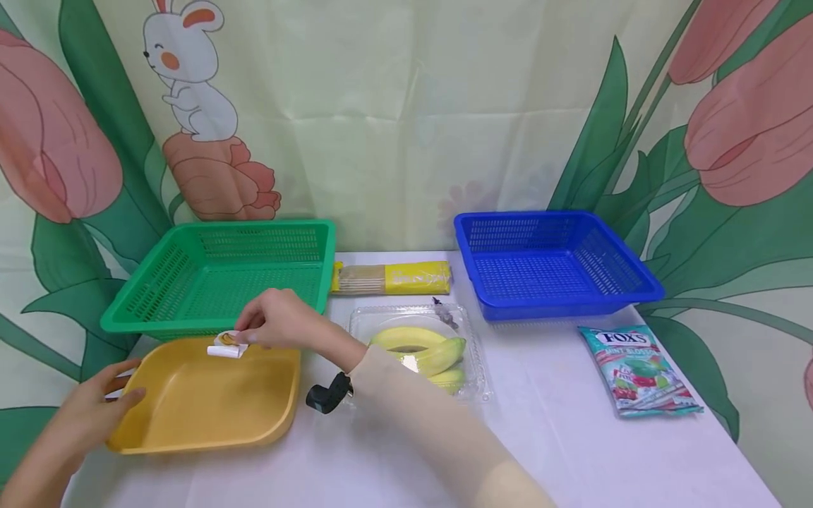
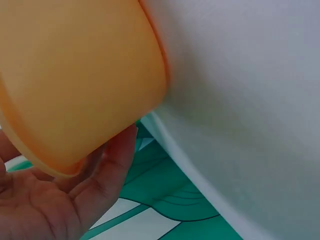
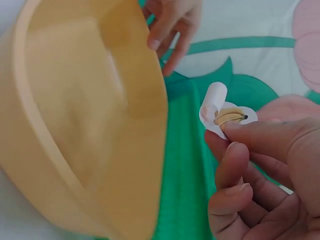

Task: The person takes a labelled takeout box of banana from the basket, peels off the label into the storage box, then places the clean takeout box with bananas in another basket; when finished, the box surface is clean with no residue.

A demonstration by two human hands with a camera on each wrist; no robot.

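Note:
My right hand (image 1: pixel 273 321) pinches a small white paper label (image 3: pixel 231 116) between thumb and fingers, above the back of the yellow basin (image 1: pixel 209 395). A banana picture shows on the label, and one end of it is rolled into a tube. At the basin's left side, my left hand (image 1: pixel 98 406) holds the rim, with the thumb at the top edge and the fingers around the outer wall. No objects lie inside the basin. Right of it sits a clear plastic box (image 1: pixel 362 321) with bananas (image 1: pixel 416 349) in it.
Behind the basin stands a green basket (image 1: pixel 222 275). A yellow packet of sticks (image 1: pixel 394 278) lies at the back middle, left of a blue basket (image 1: pixel 552 271). A Fox's candy bag (image 1: pixel 638 370) rests near the table's right edge.

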